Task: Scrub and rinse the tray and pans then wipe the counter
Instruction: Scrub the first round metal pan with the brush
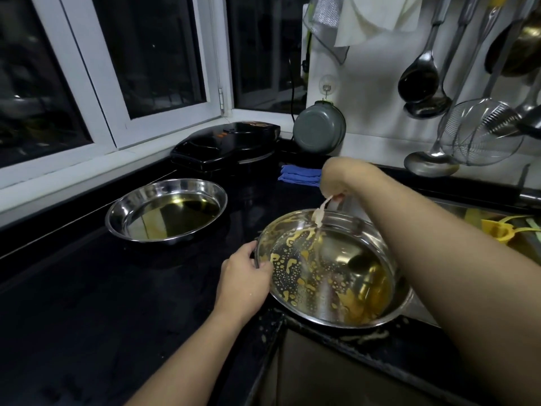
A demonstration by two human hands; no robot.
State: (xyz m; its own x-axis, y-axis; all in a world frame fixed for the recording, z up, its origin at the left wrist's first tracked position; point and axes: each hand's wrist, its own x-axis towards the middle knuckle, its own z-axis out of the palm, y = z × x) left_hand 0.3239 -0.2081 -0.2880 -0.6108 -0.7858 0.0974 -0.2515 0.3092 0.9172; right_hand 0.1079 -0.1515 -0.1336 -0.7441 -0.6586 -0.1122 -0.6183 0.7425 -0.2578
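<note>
A round steel pan (336,315) streaked with yellow oily residue is tilted over the sink's edge. My left hand (246,276) grips its left rim. My right hand (336,183) is above the pan's far rim and pinches a small pale scrap (319,213) that hangs down into the pan. A second steel pan (167,212) holding a pool of dark oil sits flat on the black counter (87,303) to the left.
A black electric appliance (225,145) and a folded blue cloth (298,175) lie at the back of the counter. A grey lid (319,127), ladles and a wire strainer (480,133) hang on the wall. The sink (322,370) lies below, with yellow items (497,227) at right.
</note>
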